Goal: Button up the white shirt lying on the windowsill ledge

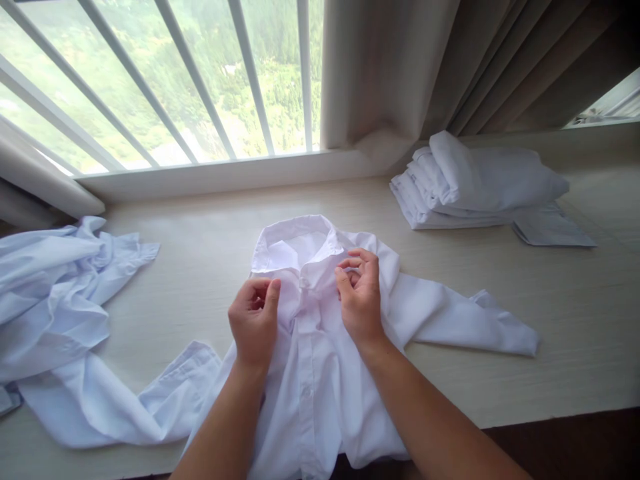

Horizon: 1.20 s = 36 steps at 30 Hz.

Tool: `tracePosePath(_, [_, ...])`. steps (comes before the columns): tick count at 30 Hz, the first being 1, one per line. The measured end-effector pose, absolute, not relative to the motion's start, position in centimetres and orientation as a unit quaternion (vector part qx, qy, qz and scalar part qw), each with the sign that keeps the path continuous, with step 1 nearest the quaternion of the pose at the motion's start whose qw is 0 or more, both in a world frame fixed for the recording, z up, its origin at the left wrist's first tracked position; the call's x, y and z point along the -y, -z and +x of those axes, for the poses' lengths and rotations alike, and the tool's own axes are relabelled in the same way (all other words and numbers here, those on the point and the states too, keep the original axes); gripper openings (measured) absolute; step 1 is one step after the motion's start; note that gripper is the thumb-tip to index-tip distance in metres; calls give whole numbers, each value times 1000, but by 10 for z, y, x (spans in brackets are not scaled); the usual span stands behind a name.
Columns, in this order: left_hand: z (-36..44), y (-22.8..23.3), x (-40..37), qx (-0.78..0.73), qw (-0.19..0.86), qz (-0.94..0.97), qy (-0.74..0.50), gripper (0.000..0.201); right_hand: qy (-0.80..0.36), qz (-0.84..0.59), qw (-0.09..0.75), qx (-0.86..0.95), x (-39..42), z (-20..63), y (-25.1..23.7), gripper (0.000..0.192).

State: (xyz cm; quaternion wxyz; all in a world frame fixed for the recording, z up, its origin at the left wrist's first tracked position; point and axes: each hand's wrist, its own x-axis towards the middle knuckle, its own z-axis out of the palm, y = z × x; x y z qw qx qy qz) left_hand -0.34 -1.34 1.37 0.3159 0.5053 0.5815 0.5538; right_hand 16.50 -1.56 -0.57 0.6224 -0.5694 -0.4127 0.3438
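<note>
A white button-up shirt [325,373] lies front up before me, its collar [295,243] towards the window and its placket running down the middle. Over the chest on the left, just below the collar, my left hand [254,319] is closed, fingers curled and thumb up. My right hand [361,293] is loosely closed beside the right collar point, thumb close to the curled index finger. Whether either hand pinches fabric is hidden. One sleeve [465,313] stretches out to the right; the other sleeve [175,393] lies bent at the lower left, partly behind my left forearm.
Crumpled white clothing [55,287] covers the left side of the pale ledge [190,213]. A stack of folded white garments [475,180] sits at the back right. Behind are a barred window [200,80] and grey curtains [390,67]. The ledge's front edge borders a dark area.
</note>
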Motion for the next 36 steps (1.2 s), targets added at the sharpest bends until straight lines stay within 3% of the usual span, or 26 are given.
tracePosePath(3, [-18,-16,9,-619,190,525,-552,20,-323,-593,609,416,11,174,8,46])
tracePosePath(6, [-32,-12,-2,-673,127,537,-491,32,-333,-594,585,441,7,178,13,55])
tracePosePath(10, [-44,-4,-14,-694,166,559,-423,48,-366,-585,538,483,4,182,18,64])
tracePosePath(13, [-48,-2,-17,-685,195,585,-388,36,-365,-586,529,494,2,185,23,66])
tracePosePath(16, [-51,-3,-18,-674,202,599,-382,17,-335,-582,534,513,-1,190,26,61])
tracePosePath(19, [-52,-5,-18,-656,175,618,-398,16,-306,-582,532,533,-1,193,25,53])
tracePosePath(23, [-54,-2,-19,-629,174,660,-372,32,-234,-626,507,544,2,196,19,41])
tracePosePath(26, [-55,0,-21,-633,172,659,-368,15,-148,-651,494,557,4,200,14,31])
tracePosePath(36, [-44,-28,-9,-510,164,690,-487,11,19,-599,535,596,10,201,2,16])
